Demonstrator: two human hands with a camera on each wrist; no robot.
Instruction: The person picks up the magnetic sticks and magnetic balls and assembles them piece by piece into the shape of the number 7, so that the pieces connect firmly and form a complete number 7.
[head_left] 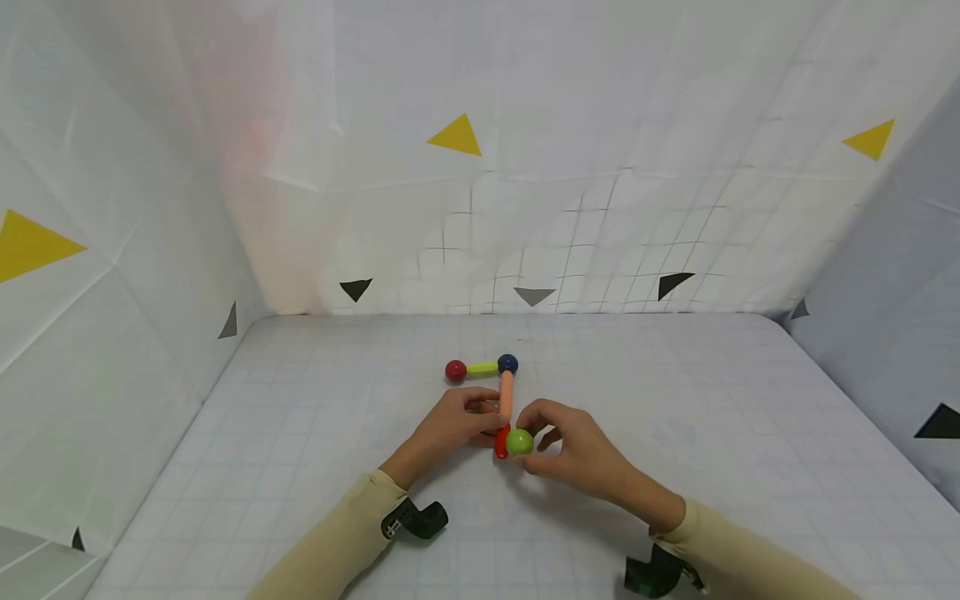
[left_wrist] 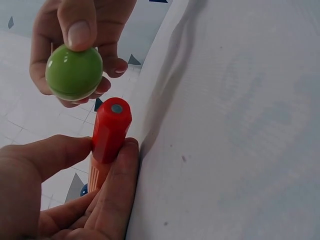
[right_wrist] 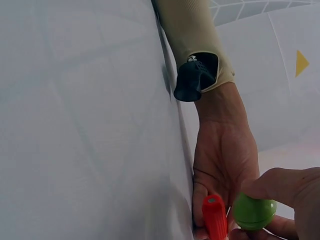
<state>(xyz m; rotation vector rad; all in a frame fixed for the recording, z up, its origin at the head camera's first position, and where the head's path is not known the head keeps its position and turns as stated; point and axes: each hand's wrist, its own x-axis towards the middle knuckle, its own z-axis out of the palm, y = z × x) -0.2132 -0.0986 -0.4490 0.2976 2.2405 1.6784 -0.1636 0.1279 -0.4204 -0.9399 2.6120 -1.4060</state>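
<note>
Between thumb and fingers of my left hand (head_left: 463, 418) is a red rod (left_wrist: 111, 131), with a round grey spot on its free end. An orange rod (head_left: 506, 395) runs on from it to a dark blue ball (head_left: 507, 363). From that ball a yellow-green rod (head_left: 482, 367) leads left to a red ball (head_left: 455, 371). My right hand (head_left: 581, 450) pinches a glossy green ball (left_wrist: 74, 73) with thumb and fingertips. In the left wrist view the ball is held apart from the red rod's free end, just beyond it.
The white table (head_left: 675, 375) has a faint grid and lies under both hands. White sheets with yellow and black triangles rise at the back (head_left: 570, 100) and both sides. A dark wrist device (head_left: 423, 518) hangs at each sleeve.
</note>
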